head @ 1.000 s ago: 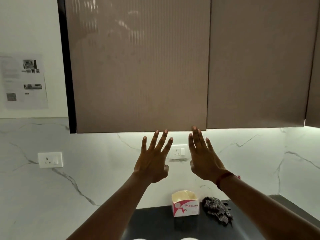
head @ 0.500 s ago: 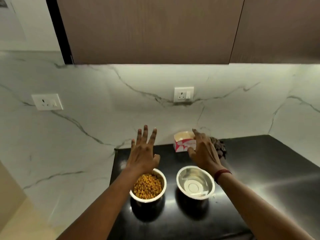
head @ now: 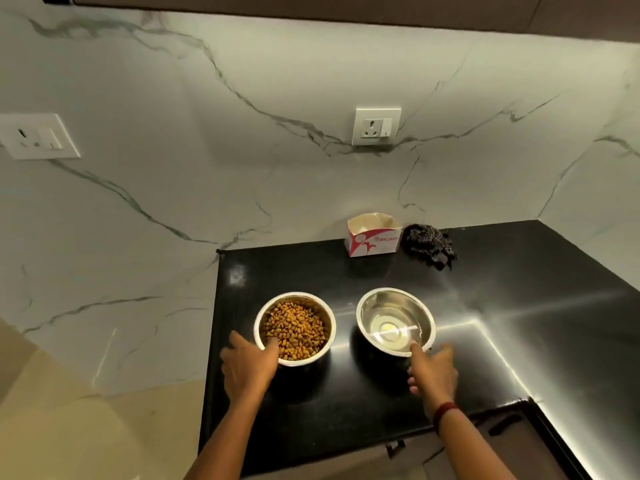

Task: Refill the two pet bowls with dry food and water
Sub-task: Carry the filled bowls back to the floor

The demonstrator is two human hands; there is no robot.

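Two steel pet bowls stand side by side on the black counter (head: 519, 306). The left bowl (head: 294, 296) is filled with brown dry food (head: 294, 327). The right bowl (head: 394, 293) holds clear water. My left hand (head: 247, 368) is at the near-left rim of the food bowl, its thumb hooked over the rim and the fingers outside. My right hand (head: 433, 372) is at the near rim of the water bowl, one fingertip over the edge and the other fingers curled below it. Both bowls rest on the counter.
A pink and white tissue box (head: 374, 239) and a crumpled dark checked cloth (head: 429, 245) lie at the back against the marble wall. A wall socket (head: 376, 125) sits above them, another socket (head: 36, 135) far left. The counter ends just left of the food bowl.
My view has dropped from the upper cabinet to the counter. Both hands came down from the cabinet door and now hold the near rims of the two bowls.
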